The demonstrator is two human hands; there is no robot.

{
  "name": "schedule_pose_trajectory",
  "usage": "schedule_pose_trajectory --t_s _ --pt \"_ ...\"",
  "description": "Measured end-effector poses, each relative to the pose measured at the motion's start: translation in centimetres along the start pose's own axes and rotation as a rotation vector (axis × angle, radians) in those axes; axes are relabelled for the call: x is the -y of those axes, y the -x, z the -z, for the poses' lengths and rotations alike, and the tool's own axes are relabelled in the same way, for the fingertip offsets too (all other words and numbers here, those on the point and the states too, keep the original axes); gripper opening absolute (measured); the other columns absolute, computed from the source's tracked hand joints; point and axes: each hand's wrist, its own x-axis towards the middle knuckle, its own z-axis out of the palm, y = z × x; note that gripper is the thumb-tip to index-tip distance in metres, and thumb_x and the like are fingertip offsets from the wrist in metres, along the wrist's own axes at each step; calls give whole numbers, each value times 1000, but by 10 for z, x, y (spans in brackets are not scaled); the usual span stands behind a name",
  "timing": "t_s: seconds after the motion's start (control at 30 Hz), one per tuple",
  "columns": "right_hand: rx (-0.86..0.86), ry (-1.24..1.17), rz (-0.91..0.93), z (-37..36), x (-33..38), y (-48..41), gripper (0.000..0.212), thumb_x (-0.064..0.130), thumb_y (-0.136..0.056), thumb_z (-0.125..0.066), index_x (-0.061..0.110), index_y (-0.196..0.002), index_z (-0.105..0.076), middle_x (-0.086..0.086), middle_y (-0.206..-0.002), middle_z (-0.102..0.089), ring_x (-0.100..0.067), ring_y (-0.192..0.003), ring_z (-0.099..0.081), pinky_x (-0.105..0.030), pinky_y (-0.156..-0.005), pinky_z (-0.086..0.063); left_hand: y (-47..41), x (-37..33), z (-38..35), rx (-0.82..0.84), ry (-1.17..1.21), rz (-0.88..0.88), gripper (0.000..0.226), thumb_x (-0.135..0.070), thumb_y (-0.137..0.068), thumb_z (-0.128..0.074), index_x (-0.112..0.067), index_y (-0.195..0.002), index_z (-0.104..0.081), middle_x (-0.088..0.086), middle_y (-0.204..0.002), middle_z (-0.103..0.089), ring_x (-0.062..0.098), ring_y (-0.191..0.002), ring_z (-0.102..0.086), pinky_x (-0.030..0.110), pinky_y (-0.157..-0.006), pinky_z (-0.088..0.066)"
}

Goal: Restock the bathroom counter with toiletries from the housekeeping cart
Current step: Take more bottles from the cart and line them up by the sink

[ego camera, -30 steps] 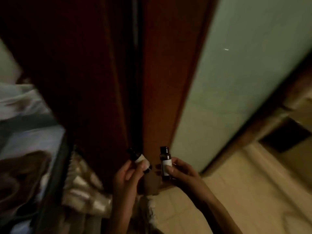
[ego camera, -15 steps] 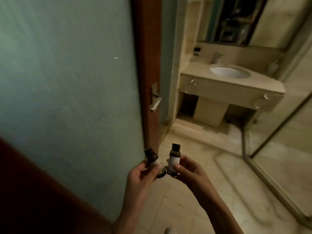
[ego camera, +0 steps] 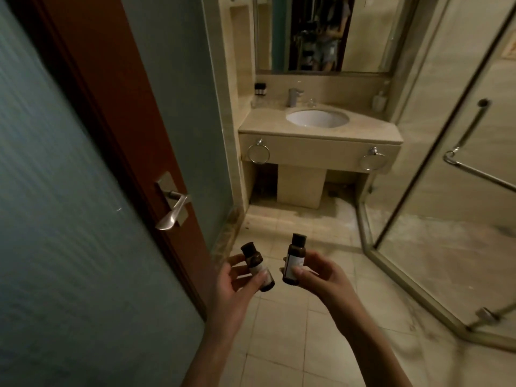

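Observation:
My left hand point(ego camera: 236, 286) pinches a small dark brown bottle point(ego camera: 255, 263) with a pale label, tilted to the left. My right hand point(ego camera: 318, 277) holds a second small brown bottle point(ego camera: 293, 258) upright between thumb and fingers. Both bottles hover over the tiled floor just inside the doorway. Ahead stands the beige bathroom counter point(ego camera: 265, 121) with a white sink point(ego camera: 317, 118) and a chrome tap point(ego camera: 294, 96). Small dark bottles point(ego camera: 260, 89) stand at the counter's back left corner.
The wooden door with frosted glass point(ego camera: 69, 177) and a lever handle point(ego camera: 173, 210) stands open on my left. A glass shower enclosure point(ego camera: 446, 163) with a bar handle fills the right. Two towel rings point(ego camera: 258, 153) hang on the counter's front. A soap dispenser point(ego camera: 379, 100) sits back right; a mirror hangs above.
The view has swung from the cart and door into the bathroom and moved closer to the counter. Both hands still hold their bottles.

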Motion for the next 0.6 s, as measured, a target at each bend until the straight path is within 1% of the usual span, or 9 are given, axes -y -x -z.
schedule_pose_trajectory --t_s 0.07,0.17,0.23,0.33,0.4,0.47,0.6 --pt "-16 28 -3 8 -2 -10 37 23 -79 -70 20 -115 -61 1 -107 -71 -13 -97 -69 -30 -87 -52 -8 4 -6 30 -59 -29 37 -14 -74 -77 -22 -106 -60 -1 -101 -70 9 -91 -68 21 -74 -53" --pt "-20 74 -11 18 -5 -23 35 10 -81 -70 24 -112 -60 3 -105 -68 -10 -93 -70 -25 -79 -55 -19 6 -12 85 -140 -61 36 -9 -76 -76 -24 -105 -60 -3 -102 -69 3 -89 -67 14 -69 -51" --pt "-16 89 -23 25 -6 -29 37 5 -82 -69 23 -113 -59 4 -104 -67 -10 -90 -70 -20 -74 -53 -28 7 -17 93 -172 -76 36 -7 -77 -76 -27 -102 -59 -4 -102 -69 1 -88 -66 13 -69 -51" --pt "-20 108 -23 34 -10 -39 39 5 -82 -70 24 -114 -59 5 -105 -67 -10 -92 -70 -19 -74 -53 -43 8 -26 109 -193 -76 37 -7 -77 -75 -32 -99 -58 -8 -100 -68 1 -88 -66 14 -70 -52" --pt "-37 105 -25 38 -12 -47 38 5 -81 -70 26 -110 -59 6 -104 -67 -9 -91 -70 -17 -72 -53 -55 9 -32 126 -189 -68 38 -8 -77 -75 -34 -99 -57 -9 -100 -69 4 -91 -67 18 -72 -53" --pt "-50 97 -26 43 -14 -59 37 6 -81 -71 26 -109 -59 5 -103 -67 -9 -90 -70 -17 -72 -52 -70 11 -38 150 -176 -57 38 -8 -78 -74 -32 -102 -58 -7 -101 -69 5 -92 -68 19 -74 -53" --pt "-67 84 -39 51 -16 -93 34 9 -81 -71 25 -110 -59 3 -106 -67 -12 -90 -70 -20 -72 -54 -106 11 -47 201 -135 -5 35 -9 -80 -73 -24 -109 -61 -7 -101 -71 1 -90 -68 15 -73 -53"
